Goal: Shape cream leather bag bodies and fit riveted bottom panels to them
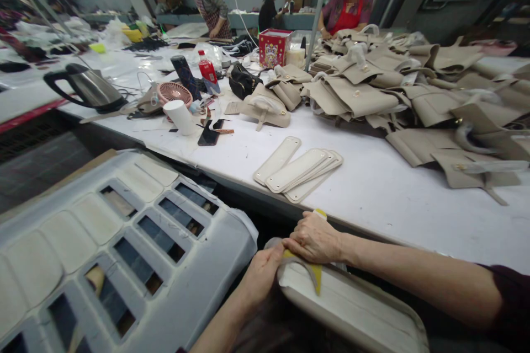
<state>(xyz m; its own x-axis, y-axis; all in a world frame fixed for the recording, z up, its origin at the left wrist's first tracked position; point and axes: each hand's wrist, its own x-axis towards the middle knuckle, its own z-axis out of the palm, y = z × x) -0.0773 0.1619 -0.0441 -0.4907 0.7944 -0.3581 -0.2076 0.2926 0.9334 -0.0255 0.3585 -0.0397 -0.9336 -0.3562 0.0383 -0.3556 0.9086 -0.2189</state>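
Low in front of me lies a beige bag piece (351, 300) with a pale, creased face and a raised rim, running down to the lower right. My left hand (265, 270) is closed at its far end, thumb and fingers pressed on the edge. Just beside it, my right hand (317, 237) is curled in a fist, touching the left fingertips. A yellow strip (317, 277) curls out beneath the right hand onto the pale face. Another yellow tip shows above its knuckles. The gripped part is mostly hidden by the fingers.
Pale rounded panels (296, 168) lie near the table's edge. Beige bags (360, 96) are heaped at right. A kettle (89, 88), pink fan (174, 95), white cup (180, 117) and phone (210, 133) stand or lie at left. A grey slotted crate (207, 265) is beside me. Several people work behind.
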